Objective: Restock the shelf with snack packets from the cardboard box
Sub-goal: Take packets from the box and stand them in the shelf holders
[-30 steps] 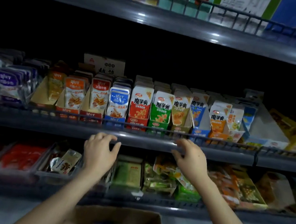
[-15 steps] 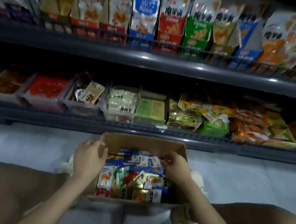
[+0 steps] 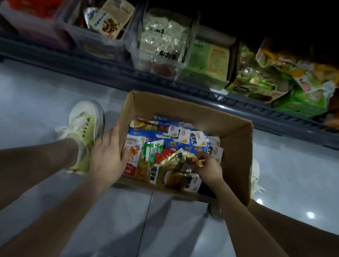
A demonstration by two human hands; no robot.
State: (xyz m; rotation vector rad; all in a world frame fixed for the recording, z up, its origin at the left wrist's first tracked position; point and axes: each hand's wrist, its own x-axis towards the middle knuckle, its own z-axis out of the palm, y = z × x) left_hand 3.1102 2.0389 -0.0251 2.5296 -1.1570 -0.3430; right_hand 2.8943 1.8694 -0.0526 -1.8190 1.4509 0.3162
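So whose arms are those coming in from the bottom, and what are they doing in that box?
They belong to a person, not a machine. The person wears a camera on their head that looks down, so you see what they see: their own arms and legs.

An open cardboard box stands on the grey floor, next to a pale shoe. The box is full of small, colourful snack packets. The left hand holds the box by its left wall. The right hand reaches inside and pinches one golden packet with its fingertips.

Behind the box is the bottom shelf of a shop, with clear tubs and cartons of more snacks. The job is to move packets from the box onto the shelf.
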